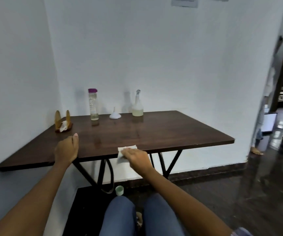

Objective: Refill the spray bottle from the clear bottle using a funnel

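At far table edge (205,132): clear bottle (93,104) left, funnel (114,114) centre, spray bottle (137,103) right, all upright. Left hand (67,149) curled, empty; right hand (136,156) flat, pressing tissue (122,155) at near edge. Bottles well apart from both hands.

Both bare arms reach forward, the left hand (67,147) loosely curled with its thumb raised, the right hand (136,157) flat, palm down, fingers straight.

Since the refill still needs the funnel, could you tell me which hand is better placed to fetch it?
Probably the left hand: it rests on the table holding nothing, while the right hand presses a tissue at the near edge. The funnel stands far back.
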The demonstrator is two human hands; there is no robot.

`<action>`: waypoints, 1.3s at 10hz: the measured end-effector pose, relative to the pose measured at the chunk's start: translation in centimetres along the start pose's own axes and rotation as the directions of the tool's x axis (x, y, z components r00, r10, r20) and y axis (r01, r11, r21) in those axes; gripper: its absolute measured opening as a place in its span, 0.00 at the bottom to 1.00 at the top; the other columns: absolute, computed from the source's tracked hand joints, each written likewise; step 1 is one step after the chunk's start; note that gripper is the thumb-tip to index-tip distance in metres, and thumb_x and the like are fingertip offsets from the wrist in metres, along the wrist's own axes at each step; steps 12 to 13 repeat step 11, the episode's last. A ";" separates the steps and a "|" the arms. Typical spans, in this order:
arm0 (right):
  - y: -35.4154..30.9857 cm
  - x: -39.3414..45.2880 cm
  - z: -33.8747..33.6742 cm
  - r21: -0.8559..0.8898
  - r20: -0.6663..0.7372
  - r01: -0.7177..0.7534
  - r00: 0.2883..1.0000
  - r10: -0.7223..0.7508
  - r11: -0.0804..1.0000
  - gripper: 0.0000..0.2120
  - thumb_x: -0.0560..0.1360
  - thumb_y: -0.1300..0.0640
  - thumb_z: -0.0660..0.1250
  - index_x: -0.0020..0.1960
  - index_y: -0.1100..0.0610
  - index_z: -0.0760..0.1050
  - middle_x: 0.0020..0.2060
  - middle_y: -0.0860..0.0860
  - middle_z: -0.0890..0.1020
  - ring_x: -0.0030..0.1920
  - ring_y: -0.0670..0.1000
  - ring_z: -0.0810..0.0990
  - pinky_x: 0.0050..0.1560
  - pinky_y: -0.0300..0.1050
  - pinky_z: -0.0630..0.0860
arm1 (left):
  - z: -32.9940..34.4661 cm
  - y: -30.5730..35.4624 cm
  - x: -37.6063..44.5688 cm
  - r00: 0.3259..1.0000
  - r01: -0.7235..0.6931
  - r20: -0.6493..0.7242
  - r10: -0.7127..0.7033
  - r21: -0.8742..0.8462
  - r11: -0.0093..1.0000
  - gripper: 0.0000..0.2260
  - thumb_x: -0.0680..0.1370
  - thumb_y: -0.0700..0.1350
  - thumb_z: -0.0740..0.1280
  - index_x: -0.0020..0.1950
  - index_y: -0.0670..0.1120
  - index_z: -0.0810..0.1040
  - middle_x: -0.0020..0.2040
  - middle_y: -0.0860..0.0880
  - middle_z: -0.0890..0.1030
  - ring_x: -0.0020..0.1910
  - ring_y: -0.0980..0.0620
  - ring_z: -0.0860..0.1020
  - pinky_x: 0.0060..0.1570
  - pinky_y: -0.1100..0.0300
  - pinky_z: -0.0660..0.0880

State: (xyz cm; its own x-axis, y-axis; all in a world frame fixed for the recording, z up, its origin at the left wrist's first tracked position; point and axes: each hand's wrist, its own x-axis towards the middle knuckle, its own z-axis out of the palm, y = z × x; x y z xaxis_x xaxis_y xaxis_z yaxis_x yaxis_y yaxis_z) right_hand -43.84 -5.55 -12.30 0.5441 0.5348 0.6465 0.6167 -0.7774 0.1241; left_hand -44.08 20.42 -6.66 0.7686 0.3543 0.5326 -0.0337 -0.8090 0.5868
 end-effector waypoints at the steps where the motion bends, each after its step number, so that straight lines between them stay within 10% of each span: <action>1: 5.3 -4.0 -3.3 -0.086 -0.018 -0.112 0.994 0.111 0.990 0.17 0.53 0.66 0.74 0.39 0.53 0.77 0.35 0.47 0.82 0.34 0.50 0.82 0.24 0.37 0.68 | 4.0 5.4 -0.5 0.992 -0.100 0.063 0.111 -0.146 0.984 0.23 0.83 0.48 0.52 0.32 0.38 0.69 0.35 0.34 0.77 0.38 0.37 0.76 0.42 0.49 0.71; 3: 12.6 -10.2 -9.4 -0.204 0.029 -0.315 0.944 0.327 0.927 0.10 0.67 0.59 0.65 0.45 0.53 0.65 0.34 0.50 0.78 0.33 0.53 0.80 0.21 0.40 0.66 | 12.5 21.0 -7.6 0.886 -0.364 0.128 0.445 -0.402 0.840 0.24 0.80 0.50 0.54 0.31 0.36 0.72 0.31 0.36 0.77 0.31 0.40 0.76 0.35 0.51 0.69; 4: 16.6 -15.4 -11.5 -0.162 0.189 -0.568 0.785 0.590 0.807 0.08 0.76 0.55 0.63 0.51 0.59 0.74 0.48 0.57 0.80 0.49 0.58 0.79 0.42 0.48 0.73 | 17.1 27.8 -13.6 0.808 -0.389 0.195 0.556 -0.532 0.752 0.22 0.78 0.50 0.54 0.37 0.37 0.78 0.34 0.38 0.80 0.35 0.39 0.78 0.36 0.51 0.71; 5: 19.4 -22.5 -13.2 -0.129 0.291 -0.772 0.570 0.768 0.622 0.06 0.73 0.56 0.66 0.45 0.59 0.76 0.44 0.58 0.81 0.48 0.58 0.79 0.42 0.43 0.67 | 21.6 32.3 -20.5 0.728 -0.317 0.330 0.601 -0.615 0.722 0.16 0.78 0.47 0.57 0.50 0.40 0.81 0.47 0.41 0.83 0.48 0.41 0.79 0.48 0.51 0.75; 9: 15.2 -52.4 -8.0 -0.347 0.672 -0.936 -0.202 0.712 0.062 0.08 0.71 0.63 0.69 0.34 0.55 0.73 0.32 0.50 0.77 0.43 0.52 0.76 0.39 0.41 0.67 | 35.5 25.8 -42.3 -0.011 -0.364 0.915 0.404 -0.380 0.850 0.13 0.76 0.41 0.63 0.58 0.41 0.78 0.57 0.41 0.80 0.57 0.43 0.78 0.57 0.53 0.74; 10: 13.2 -54.5 -5.6 -0.375 0.768 -0.927 -0.317 0.556 -0.011 0.17 0.70 0.61 0.73 0.55 0.68 0.75 0.35 0.57 0.80 0.33 0.50 0.81 0.30 0.41 0.77 | 35.9 25.3 -42.9 -0.068 -0.385 0.927 0.369 -0.366 0.848 0.13 0.77 0.40 0.62 0.59 0.40 0.78 0.56 0.41 0.81 0.57 0.43 0.78 0.57 0.52 0.75; 13: 13.6 -53.8 -3.9 -0.381 0.806 -0.923 -0.363 0.468 -0.061 0.15 0.72 0.57 0.73 0.53 0.65 0.75 0.30 0.54 0.75 0.30 0.50 0.77 0.30 0.42 0.78 | 36.8 25.4 -42.3 -0.075 -0.366 0.936 0.343 -0.346 0.864 0.13 0.78 0.41 0.61 0.61 0.40 0.76 0.59 0.41 0.79 0.58 0.43 0.77 0.58 0.50 0.74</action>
